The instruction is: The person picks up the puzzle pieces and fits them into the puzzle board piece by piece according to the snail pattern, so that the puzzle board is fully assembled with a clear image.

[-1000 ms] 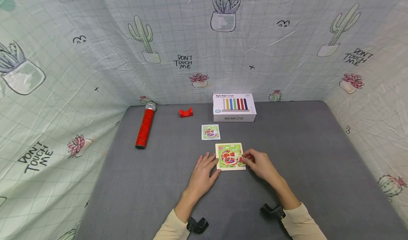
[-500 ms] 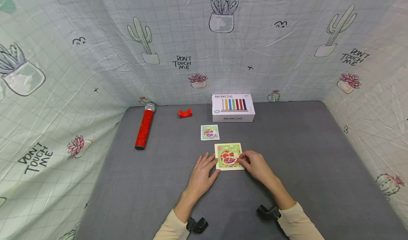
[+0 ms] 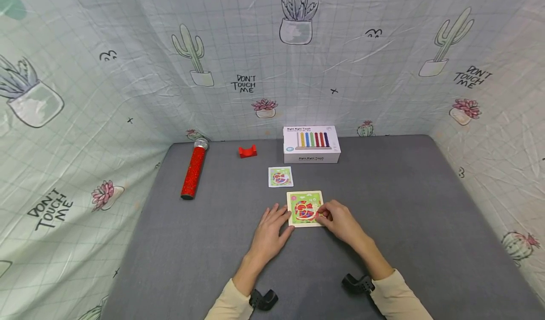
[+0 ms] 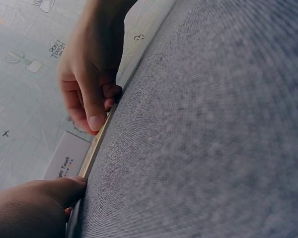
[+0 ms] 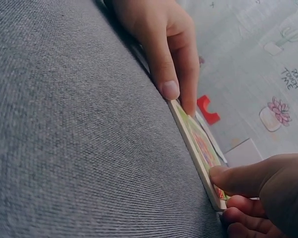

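Note:
A square wooden jigsaw puzzle (image 3: 306, 225) with a light rim and a red-and-green snail-like picture lies flat on the grey table. My left hand (image 3: 267, 234) rests at its left edge, fingers fairly straight and thumb by the near left corner. On the puzzle's right side, my right hand (image 3: 342, 221) pinches a small reddish puzzle piece (image 3: 317, 214) between thumb and fingers, low on the picture. The fingers hide most of that piece. In the right wrist view, the right thumb (image 5: 223, 177) lies over the puzzle's face near its corner.
Behind the puzzle lies a small card (image 3: 280, 177) with a similar picture. A white box (image 3: 312, 145) printed with coloured bead columns stands further back. To the left are a red curved block (image 3: 248, 151) and a red glittery microphone (image 3: 193, 171). Printed cloth hangs around the table.
My right hand has moved slightly left, bringing the reddish piece from the puzzle's right edge in over the picture. My left hand stays in place.

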`<state>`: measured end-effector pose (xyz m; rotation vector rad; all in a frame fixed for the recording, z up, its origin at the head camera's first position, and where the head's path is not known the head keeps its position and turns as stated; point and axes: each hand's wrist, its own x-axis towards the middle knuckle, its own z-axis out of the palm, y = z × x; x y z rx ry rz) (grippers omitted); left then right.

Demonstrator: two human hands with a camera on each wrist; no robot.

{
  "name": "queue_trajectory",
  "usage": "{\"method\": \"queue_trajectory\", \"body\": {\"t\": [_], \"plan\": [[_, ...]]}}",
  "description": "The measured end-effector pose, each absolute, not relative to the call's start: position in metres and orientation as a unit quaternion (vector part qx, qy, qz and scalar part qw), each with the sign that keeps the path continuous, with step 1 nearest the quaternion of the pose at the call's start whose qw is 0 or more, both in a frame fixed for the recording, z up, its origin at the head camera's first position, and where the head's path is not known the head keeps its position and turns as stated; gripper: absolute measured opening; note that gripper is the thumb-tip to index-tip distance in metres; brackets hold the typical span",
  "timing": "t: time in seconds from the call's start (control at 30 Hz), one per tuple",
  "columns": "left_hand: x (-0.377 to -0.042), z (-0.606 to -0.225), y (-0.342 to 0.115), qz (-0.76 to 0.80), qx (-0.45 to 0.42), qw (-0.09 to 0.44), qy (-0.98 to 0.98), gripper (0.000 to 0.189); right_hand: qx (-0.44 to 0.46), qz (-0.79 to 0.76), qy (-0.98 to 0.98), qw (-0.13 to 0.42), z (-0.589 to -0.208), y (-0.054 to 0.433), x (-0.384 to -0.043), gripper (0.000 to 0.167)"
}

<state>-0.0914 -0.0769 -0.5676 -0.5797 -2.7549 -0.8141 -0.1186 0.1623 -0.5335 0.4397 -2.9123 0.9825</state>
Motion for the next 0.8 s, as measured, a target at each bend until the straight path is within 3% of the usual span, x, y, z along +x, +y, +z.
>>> {"method": "queue_trajectory", "body": {"t": [0.8], "plan": [[-0.0974, -0.5706, -0.0772, -0.270, -0.204, 0.120, -0.934, 0.043, 0.163, 0.312, -0.936, 0.008, -0.5325, 0.1640, -0.1246, 0.017]]}}
